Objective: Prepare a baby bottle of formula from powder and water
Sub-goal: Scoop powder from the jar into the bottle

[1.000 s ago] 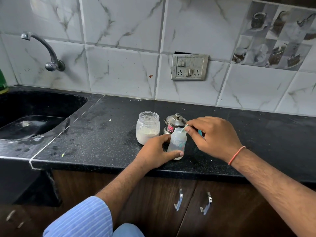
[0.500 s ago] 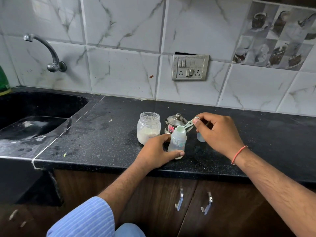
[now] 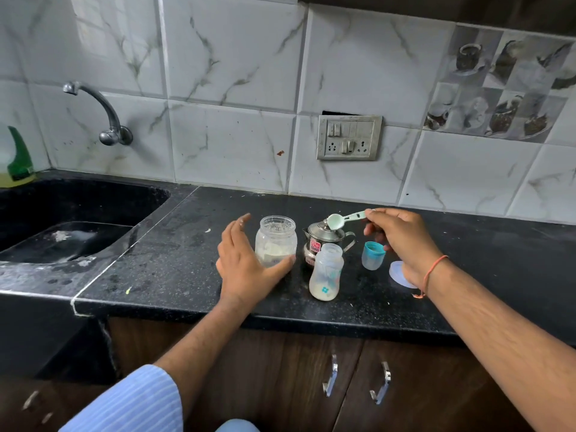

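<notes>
An open baby bottle (image 3: 326, 272) stands on the black counter (image 3: 174, 257) with pale powder at its bottom. Left of it is a clear glass jar (image 3: 276, 240) partly filled with white powder, lid off. My left hand (image 3: 246, 263) is spread beside the jar, thumb touching its lower front, fingers straight. My right hand (image 3: 397, 238) pinches the handle of a pale green scoop (image 3: 344, 219), held above a small steel kettle (image 3: 324, 240). The scoop bowl looks empty.
The bottle's blue-collared teat cap (image 3: 373, 255) and a white lid (image 3: 399, 274) lie on the counter under my right hand. A black sink (image 3: 62, 232) with a tap (image 3: 103, 113) is at the left. A switch plate (image 3: 349, 137) is on the tiled wall.
My left hand let go of the bottle and moved left to the jar. My right hand lifted the scoop away from the bottle mouth, up and to the right.
</notes>
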Demonstrator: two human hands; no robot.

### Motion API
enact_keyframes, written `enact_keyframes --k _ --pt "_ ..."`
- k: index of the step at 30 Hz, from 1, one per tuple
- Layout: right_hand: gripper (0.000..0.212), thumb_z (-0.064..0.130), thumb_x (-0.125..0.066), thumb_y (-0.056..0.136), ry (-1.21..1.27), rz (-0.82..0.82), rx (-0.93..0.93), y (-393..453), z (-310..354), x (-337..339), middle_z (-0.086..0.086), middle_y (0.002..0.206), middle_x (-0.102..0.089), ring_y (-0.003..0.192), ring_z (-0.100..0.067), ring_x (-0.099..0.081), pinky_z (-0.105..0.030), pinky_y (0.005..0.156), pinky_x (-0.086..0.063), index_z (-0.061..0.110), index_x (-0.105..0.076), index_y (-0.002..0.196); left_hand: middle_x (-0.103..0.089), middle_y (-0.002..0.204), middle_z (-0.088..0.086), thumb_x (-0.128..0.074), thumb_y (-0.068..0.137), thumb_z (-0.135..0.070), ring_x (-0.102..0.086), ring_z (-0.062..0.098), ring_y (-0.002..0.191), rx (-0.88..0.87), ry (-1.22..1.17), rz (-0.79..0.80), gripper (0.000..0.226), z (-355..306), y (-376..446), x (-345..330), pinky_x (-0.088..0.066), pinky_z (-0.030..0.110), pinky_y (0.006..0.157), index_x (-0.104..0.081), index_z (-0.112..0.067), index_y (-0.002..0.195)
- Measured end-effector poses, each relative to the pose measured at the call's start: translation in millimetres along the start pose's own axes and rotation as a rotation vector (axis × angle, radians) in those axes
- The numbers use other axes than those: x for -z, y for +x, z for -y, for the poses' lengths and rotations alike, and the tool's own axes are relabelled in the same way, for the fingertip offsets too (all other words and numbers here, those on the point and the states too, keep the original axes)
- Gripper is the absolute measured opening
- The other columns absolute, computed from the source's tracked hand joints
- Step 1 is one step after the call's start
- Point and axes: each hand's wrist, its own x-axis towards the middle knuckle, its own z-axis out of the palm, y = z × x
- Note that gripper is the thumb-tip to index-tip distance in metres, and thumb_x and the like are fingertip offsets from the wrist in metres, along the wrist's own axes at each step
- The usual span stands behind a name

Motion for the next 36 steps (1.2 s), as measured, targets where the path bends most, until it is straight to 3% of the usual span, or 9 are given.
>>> enact_keyframes --k 2,4,7,9,10,14,21,26,36 --pt "0.019 0.022 -0.064 0.104 -0.003 -0.007 0.016 5 6 -7 0.004 0.077 -0.068 0.064 -0.002 -0.053 -0.019 0.062 -0.041 0.017 -0.076 0.09 -0.038 0.169 -0.009 -0.097 0.066 -0.068 -0.034 0.023 0.158 0.096 0.01 0.118 0.137 11 15 4 -0.026 0.062 0.127 -0.017 -0.032 0.172" --pt "0.015 0.024 -0.067 0.102 -0.03 -0.03 0.056 15 9 -17 0.002 0.085 -0.068 0.075 -0.005 -0.054 -0.022 0.069 -0.042 0.019 -0.078 0.092 -0.052 0.162 -0.014 -0.097 0.065 -0.071 -0.045 0.02 0.155 0.143 0.013 0.199 0.141 17 26 5 -0.023 0.061 0.129 -0.015 -0.032 0.173" --pt "0.012 0.026 -0.073 0.098 -0.105 -0.053 0.16 33 11 -36 -0.001 0.11 -0.067 0.088 -0.005 -0.059 -0.024 0.08 -0.047 0.018 -0.078 0.091 -0.064 0.132 -0.029 -0.095 0.068 -0.07 -0.06 0.013 0.141 0.11 0.062 0.253 0.115 17 31 1 -0.027 0.054 0.13 -0.039 -0.035 0.162" --pt "0.011 0.028 -0.075 0.097 -0.195 -0.041 0.23 45 10 -50 0.004 0.113 -0.063 0.095 -0.006 -0.062 -0.028 0.092 -0.048 0.024 -0.078 0.086 -0.063 0.112 -0.037 -0.094 0.066 -0.073 -0.066 0.007 0.128 0.065 0.077 0.245 0.086 18 31 0 -0.035 0.052 0.126 -0.053 -0.045 0.137" --pt "0.012 0.03 -0.076 0.095 -0.246 -0.026 0.264 49 11 -58 0.008 0.111 -0.062 0.099 -0.008 -0.063 -0.031 0.096 -0.05 0.03 -0.076 0.083 -0.063 0.108 -0.038 -0.094 0.063 -0.075 -0.067 0.005 0.124 0.056 0.062 0.247 0.084 19 30 1 -0.037 0.053 0.125 -0.053 -0.047 0.131" --pt "0.016 0.056 -0.07 0.086 -0.532 0.074 0.434 49 12 -83 0.022 0.114 -0.062 0.119 -0.011 -0.057 -0.045 0.105 -0.045 0.042 -0.076 0.08 -0.063 0.115 -0.041 -0.1 0.06 -0.066 -0.063 -0.001 0.126 -0.019 0.007 0.246 0.093 19 27 4 -0.036 0.053 0.125 -0.051 -0.052 0.137" --pt "0.02 0.055 -0.064 0.095 -1.138 0.214 0.685 33 10 -99 0.021 0.147 -0.051 0.143 -0.014 -0.036 -0.07 0.12 -0.012 0.045 -0.08 0.1 -0.067 0.126 -0.034 -0.097 0.054 -0.06 -0.064 0.0 0.125 -0.096 -0.07 0.224 0.096 16 26 6 -0.047 0.052 0.118 -0.054 -0.05 0.14" --pt "0.021 0.056 -0.061 0.097 -1.244 0.233 0.673 29 7 -102 0.02 0.152 -0.047 0.146 -0.015 -0.033 -0.074 0.12 -0.009 0.047 -0.079 0.105 -0.07 0.133 -0.023 -0.103 0.058 -0.047 -0.066 0.005 0.126 -0.129 -0.111 0.176 0.098 16 24 6 -0.054 0.047 0.113 -0.058 -0.039 0.145" --pt "0.021 0.058 -0.063 0.094 -1.153 0.299 0.505 32 4 -107 0.028 0.154 -0.042 0.149 -0.011 -0.025 -0.072 0.121 -0.008 0.045 -0.079 0.099 -0.068 0.14 -0.02 -0.097 0.058 -0.059 -0.064 0.011 0.132 -0.137 -0.096 0.155 0.102 15 24 4 -0.053 0.05 0.114 -0.054 -0.039 0.148"
